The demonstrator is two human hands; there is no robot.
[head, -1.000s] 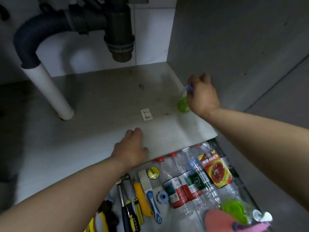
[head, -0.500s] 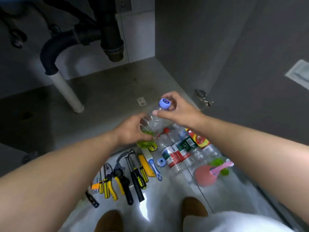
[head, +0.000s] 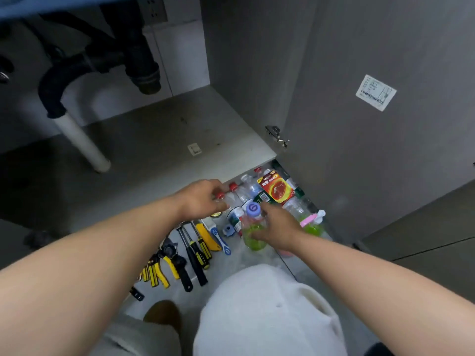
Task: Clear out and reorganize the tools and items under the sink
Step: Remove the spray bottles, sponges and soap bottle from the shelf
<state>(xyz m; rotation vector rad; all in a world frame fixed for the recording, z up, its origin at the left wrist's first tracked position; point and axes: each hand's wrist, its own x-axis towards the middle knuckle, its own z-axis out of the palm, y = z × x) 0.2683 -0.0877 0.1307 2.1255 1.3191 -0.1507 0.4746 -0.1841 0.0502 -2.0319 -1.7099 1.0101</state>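
Note:
My right hand (head: 276, 231) grips a clear bottle with green liquid (head: 253, 236) and a blue cap, held upright just above the floor among the other bottles. My left hand (head: 203, 199) hovers over the red-capped clear bottles (head: 237, 211) lying on the floor, fingers curled near one cap; whether it touches is unclear. Left of the bottles lies a row of hand tools: black-and-yellow screwdrivers (head: 198, 249), pliers (head: 164, 263) and a yellow utility knife (head: 205, 235). The cabinet floor (head: 144, 145) under the sink is bare except for a small white tag (head: 194, 149).
The black drain trap and white pipe (head: 82, 140) stand at the cabinet's back left. The open grey cabinet door (head: 372, 124) with its hinge (head: 276, 136) walls the right side. A red packet (head: 277, 187), a green bottle and pink item (head: 311, 222) lie by the door. My knees fill the foreground.
The green-liquid bottle came out of the cabinet's right side and down to the floor beside the other bottles. My left hand let go of it and moved over the red-capped bottles.

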